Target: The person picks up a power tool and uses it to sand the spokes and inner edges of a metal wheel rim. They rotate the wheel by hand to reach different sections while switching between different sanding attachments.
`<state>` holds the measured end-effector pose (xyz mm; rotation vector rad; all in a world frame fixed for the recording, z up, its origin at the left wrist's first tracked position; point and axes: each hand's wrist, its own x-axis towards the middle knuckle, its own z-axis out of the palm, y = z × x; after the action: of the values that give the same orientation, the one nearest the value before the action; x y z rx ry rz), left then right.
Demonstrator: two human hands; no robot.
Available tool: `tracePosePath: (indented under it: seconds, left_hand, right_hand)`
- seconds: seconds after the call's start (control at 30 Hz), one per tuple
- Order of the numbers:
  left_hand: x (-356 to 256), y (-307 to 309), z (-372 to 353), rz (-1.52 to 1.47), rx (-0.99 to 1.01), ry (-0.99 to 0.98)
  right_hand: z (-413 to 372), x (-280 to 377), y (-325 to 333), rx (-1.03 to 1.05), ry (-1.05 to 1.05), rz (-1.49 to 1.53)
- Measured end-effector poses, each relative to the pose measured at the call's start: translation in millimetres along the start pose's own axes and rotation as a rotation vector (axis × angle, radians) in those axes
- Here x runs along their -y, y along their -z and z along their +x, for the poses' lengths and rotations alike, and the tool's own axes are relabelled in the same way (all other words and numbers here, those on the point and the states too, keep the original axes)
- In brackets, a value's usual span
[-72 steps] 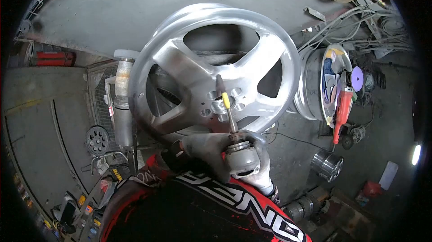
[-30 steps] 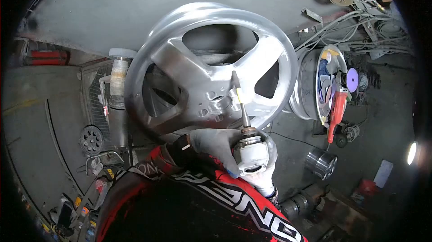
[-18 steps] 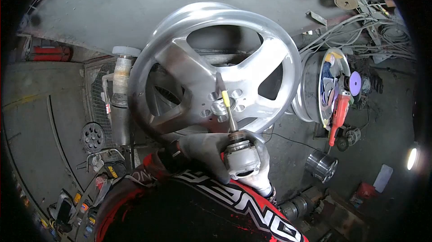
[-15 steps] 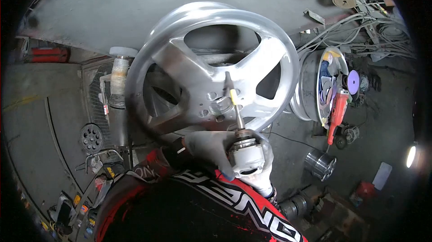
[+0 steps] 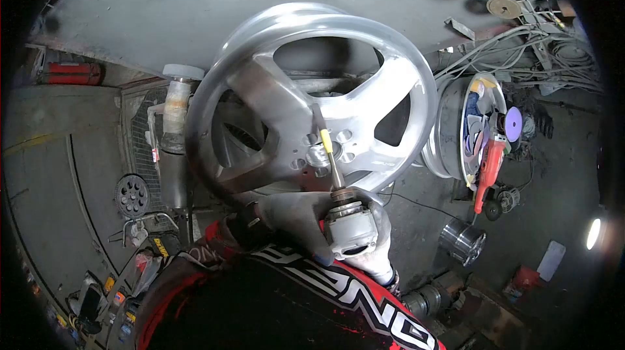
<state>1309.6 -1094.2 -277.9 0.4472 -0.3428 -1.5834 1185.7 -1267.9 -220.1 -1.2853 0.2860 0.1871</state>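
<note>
A large silver wheel rim (image 5: 384, 89) with broad spokes fills the centre. Below its hub is a grey power tool (image 5: 351, 229), whose thin shaft with a yellow band (image 5: 327, 141) points up over the hub; whether the tip touches metal is unclear. My left hand (image 5: 296, 218), in a grey glove, is closed against the tool's left side. Around its right side and underneath wraps my right hand (image 5: 379, 239), also gloved.
At the right, a second rim (image 5: 449, 122) holds cloths and discs, with a red grinder (image 5: 489, 171) on its edge. A machined cylinder (image 5: 463, 241) lies lower right. Left of the wheel stands a grey pipe-like machine part (image 5: 174, 115). Cables (image 5: 501, 54) hang upper right.
The tool and both hands have shifted slightly left, and the yellow-banded shaft now leans more to the left over the hub. The whole view has moved a little.
</note>
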Motion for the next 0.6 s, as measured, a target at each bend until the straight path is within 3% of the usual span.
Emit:
tracePosePath:
  seconds: [0.07, 0.17, 0.23, 0.27, 0.37, 0.4, 0.5, 0.6]
  left_hand:
    - [3.4, -1.5, 11.4, -0.055, 0.031, -0.030]
    - [9.4, 1.9, 29.6, -0.085, 0.046, -0.032]
    - [12.4, 6.8, 33.3, -0.055, 0.028, -0.009]
    - [13.5, 9.2, 33.1, -0.011, 0.049, -0.020]
    - [5.7, 4.5, 18.2, -0.054, 0.057, 0.047]
    - [1.9, 0.7, 10.9, -0.144, 0.054, 0.125]
    - [-0.6, -6.5, -2.9, -0.088, -0.029, 0.038]
    - [1.4, -0.5, -0.7, -0.043, -0.004, 0.097]
  right_hand:
    - [-2.2, -0.4, 1.5, 0.029, 0.049, -0.012]
    - [-13.2, -3.1, 6.8, -0.103, 0.014, 0.233]
    - [-15.1, -1.1, 9.9, -0.100, 0.210, -0.445]
    - [-17.0, -5.5, 13.4, -0.095, 0.208, -0.446]
    - [-13.1, -23.0, 17.9, -0.309, -0.201, 0.154]
    - [-13.7, -17.4, 21.9, -0.034, 0.178, -0.378]
    - [-6.4, -6.9, 13.4, 0.014, 0.092, -0.495]
    - [-2.9, -2.2, 9.3, 0.021, 0.101, -0.459]
